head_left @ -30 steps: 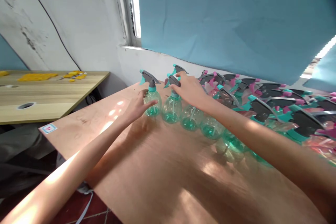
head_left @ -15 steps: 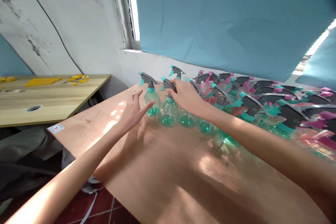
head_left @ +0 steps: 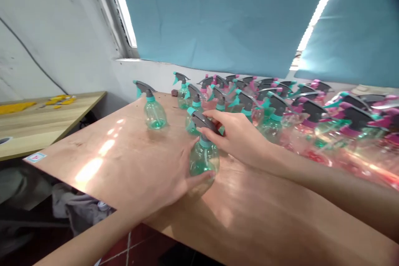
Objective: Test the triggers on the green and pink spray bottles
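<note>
A clear green spray bottle (head_left: 204, 160) with a grey trigger head stands near the middle of the copper-coloured table (head_left: 124, 153). My right hand (head_left: 240, 137) is closed round its trigger head from the right. My left hand (head_left: 183, 185) cups the bottle's base from below and the left, fingers curled against it. Another spray bottle (head_left: 153, 112) stands alone to the far left. Several more bottles (head_left: 264, 108) with teal or pink nozzles crowd the far right of the table.
A wooden desk (head_left: 37, 120) with yellow pieces (head_left: 18, 106) stands to the left, lower than the table. Blue blinds (head_left: 218, 12) hang over the window behind the bottles. The table's near left edge drops to a red floor (head_left: 137, 249) with grey cloth.
My right hand has pulled one bottle out of the row toward me. My left hand left the leftmost bottle and came to this bottle's base. The view turned to the right.
</note>
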The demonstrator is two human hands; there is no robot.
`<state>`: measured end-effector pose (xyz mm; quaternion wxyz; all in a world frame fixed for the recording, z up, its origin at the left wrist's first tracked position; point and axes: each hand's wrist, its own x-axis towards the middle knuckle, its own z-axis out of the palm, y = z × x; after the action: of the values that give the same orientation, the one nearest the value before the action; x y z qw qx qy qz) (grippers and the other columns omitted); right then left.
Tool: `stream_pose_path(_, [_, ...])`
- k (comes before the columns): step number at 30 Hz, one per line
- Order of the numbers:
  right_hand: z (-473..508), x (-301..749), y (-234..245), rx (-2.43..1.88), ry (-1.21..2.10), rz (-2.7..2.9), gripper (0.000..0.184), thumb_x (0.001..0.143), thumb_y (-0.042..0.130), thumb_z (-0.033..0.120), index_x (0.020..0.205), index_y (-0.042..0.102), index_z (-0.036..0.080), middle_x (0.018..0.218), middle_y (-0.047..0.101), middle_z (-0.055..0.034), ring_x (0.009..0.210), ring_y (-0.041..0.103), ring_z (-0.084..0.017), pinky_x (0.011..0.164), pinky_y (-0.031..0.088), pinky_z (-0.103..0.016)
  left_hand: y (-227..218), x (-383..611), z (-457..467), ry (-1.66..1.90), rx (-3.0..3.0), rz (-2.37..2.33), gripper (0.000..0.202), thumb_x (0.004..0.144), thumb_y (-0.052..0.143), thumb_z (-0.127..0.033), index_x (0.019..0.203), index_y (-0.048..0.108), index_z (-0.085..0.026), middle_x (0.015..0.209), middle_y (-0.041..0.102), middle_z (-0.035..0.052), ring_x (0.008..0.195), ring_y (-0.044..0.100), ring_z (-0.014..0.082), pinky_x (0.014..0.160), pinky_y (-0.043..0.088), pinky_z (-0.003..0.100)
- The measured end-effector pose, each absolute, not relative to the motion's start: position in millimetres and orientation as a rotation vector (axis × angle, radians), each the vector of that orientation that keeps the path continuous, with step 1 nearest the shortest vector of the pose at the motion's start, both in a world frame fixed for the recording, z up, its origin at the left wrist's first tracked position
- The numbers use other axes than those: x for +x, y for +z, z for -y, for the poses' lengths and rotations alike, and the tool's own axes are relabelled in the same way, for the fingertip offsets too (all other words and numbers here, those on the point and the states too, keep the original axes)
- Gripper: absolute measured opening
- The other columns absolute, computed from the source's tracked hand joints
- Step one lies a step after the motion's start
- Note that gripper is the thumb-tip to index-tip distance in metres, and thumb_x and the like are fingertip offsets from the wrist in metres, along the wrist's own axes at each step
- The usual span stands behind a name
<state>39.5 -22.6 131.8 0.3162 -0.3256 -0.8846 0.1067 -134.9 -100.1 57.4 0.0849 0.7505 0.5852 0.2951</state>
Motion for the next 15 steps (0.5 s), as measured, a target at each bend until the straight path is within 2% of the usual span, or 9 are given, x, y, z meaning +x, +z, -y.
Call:
stream_pose_path(3, [34.6, 80.1, 129.3, -0.881, 0.299, 2.288, 0.027, 0.091, 0.057, 0.029, 0.114, 0.067, 0.019, 0.080, 0.071, -0.0012, 0.061, 0.059, -0.015, 0.057, 0.043, -0.029, 51.1, -101.7, 98.1, 0.886, 2.133, -1.537, 0.065, 0.091, 0.059, -0.053, 0.146, 0.027, -0.038, 0.142, 0.051, 0.0027, 0.129, 0.050, 0.0314, 0.102, 0.047, 0.048])
stream_pose_path(6, [40.0, 122.2, 124.9, -0.844, 0.429, 2.252, 0.027, 0.092, 0.058, 0.038, 0.111, 0.067, 0.020, 0.091, 0.073, -0.0014, 0.070, 0.064, -0.015, 0.059, 0.046, -0.027, 46.9, -69.8, 94.9, 0.816, 2.080, -1.488, 0.074, 0.085, 0.066, -0.058, 0.145, 0.028, -0.035, 0.144, 0.047, 0.0067, 0.131, 0.045, 0.0386, 0.102, 0.043, 0.058])
stream_pose_path(8, [40.4, 149.6, 118.0, -0.778, 0.517, 2.231, 0.036, 0.088, 0.063, 0.043, 0.116, 0.063, 0.019, 0.102, 0.073, -0.0027, 0.085, 0.067, -0.017, 0.069, 0.050, -0.027, 45.7, -50.0, 92.0, 0.788, 2.105, -1.426, 0.073, 0.086, 0.066, -0.057, 0.145, 0.029, -0.034, 0.147, 0.044, 0.0080, 0.135, 0.040, 0.0400, 0.102, 0.041, 0.061])
stream_pose_path(11, [39.5, 184.0, 103.5, -0.744, 0.611, 2.219, 0.064, 0.079, 0.074, 0.045, 0.132, 0.052, 0.018, 0.121, 0.067, -0.0068, 0.108, 0.063, -0.022, 0.089, 0.049, -0.032, 44.6, -23.0, 85.1, 0.836, 2.108, -1.238, 0.070, 0.088, 0.068, -0.048, 0.144, 0.030, -0.034, 0.147, 0.042, 0.0083, 0.136, 0.038, 0.0372, 0.105, 0.039, 0.058])
stream_pose_path(13, [39.8, 199.1, 96.4, -0.796, 0.696, 2.179, 0.071, 0.076, 0.077, 0.044, 0.135, 0.047, 0.019, 0.123, 0.064, -0.0078, 0.108, 0.063, -0.023, 0.089, 0.051, -0.036, 43.7, -7.4, 78.8, 0.844, 2.096, -1.141, 0.067, 0.086, 0.072, -0.043, 0.141, 0.035, -0.031, 0.144, 0.045, 0.0092, 0.134, 0.041, 0.0362, 0.104, 0.040, 0.057])
stream_pose_path(15, [41.3, 206.8, 94.7, -0.839, 0.766, 2.103, 0.064, 0.076, 0.075, 0.040, 0.131, 0.048, 0.022, 0.114, 0.067, -0.0063, 0.097, 0.066, -0.023, 0.082, 0.054, -0.037, 42.6, 5.9, 72.0, 0.827, 2.095, -1.072, 0.066, 0.084, 0.075, -0.042, 0.138, 0.040, -0.029, 0.141, 0.047, 0.0100, 0.131, 0.043, 0.0369, 0.103, 0.041, 0.057])
